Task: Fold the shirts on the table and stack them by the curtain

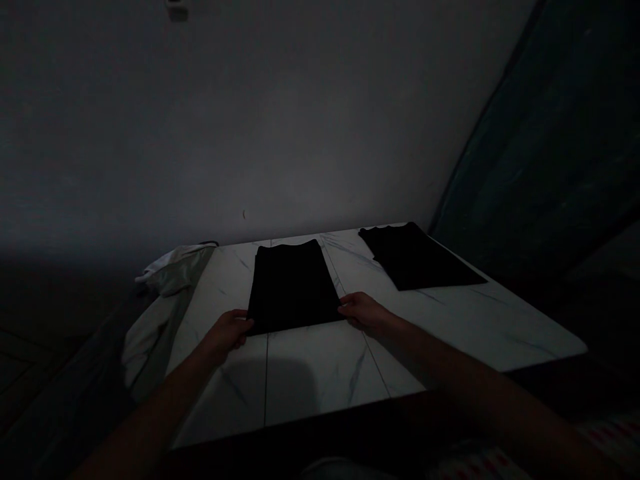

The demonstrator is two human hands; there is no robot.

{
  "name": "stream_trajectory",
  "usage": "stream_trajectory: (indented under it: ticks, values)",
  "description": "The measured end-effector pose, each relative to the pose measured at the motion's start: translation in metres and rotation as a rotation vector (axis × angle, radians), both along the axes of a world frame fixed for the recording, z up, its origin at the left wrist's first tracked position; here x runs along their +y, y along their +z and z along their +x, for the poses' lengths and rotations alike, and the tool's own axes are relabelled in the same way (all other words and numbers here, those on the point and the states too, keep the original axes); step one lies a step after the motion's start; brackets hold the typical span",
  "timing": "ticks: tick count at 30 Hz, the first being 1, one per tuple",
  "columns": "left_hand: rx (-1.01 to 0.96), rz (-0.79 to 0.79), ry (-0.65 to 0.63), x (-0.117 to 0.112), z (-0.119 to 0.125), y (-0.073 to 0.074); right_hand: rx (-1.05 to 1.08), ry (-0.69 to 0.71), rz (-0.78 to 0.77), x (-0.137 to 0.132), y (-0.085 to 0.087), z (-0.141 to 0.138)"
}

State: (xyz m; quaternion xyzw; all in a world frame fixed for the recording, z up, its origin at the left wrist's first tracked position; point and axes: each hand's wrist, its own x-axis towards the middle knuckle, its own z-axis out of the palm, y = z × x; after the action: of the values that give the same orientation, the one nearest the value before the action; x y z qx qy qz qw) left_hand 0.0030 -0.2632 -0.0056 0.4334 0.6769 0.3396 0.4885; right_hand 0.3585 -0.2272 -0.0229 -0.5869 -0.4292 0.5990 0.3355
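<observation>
While the room sits in dim light, my bare forearms reach in from the bottom of the view across a white tabletop (320, 373) veined with grey like polished marble, its smooth surface divided by thin dark seams. Straight ahead of me lies a folded black garment (293, 287), a flat, nearly rectangular stack of matte fabric with a softly wavy far edge. My left hand (230, 331) sits at its near left corner and my right hand (363, 313) at its near right corner, the fingers curled over the edge rather than spread. I cannot tell whether they pinch the cloth or only press on it.

Farther right, a second folded black garment (415, 257) lies at an angle near the far corner of the table, well apart from the first and from both hands. Along the table's left edge, a crumpled pale cloth (170, 270) bunches in soft folds and hangs down over the side. A smooth grey wall (250, 120) rises behind the table. On the right, a dark teal surface (540, 133) slopes upward, too dim to identify. A red-and-white patterned fabric (605, 433) shows at the lower right, beneath my right arm.
</observation>
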Motion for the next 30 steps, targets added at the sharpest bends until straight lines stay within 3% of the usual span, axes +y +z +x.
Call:
stream_trajectory:
  ticks: [11, 19, 30]
  values:
    - [0.038, 0.004, 0.1, -0.011, 0.0, -0.002, -0.257, 0.074, 0.225, -0.008, -0.001, -0.002]
    - [0.096, 0.029, 0.0, -0.013, -0.002, -0.002, -0.361, 0.09, 0.255, -0.001, -0.01, 0.004]
    - [0.239, -0.002, -0.057, -0.001, -0.007, -0.008, -0.577, 0.145, 0.419, 0.002, 0.0, 0.001]
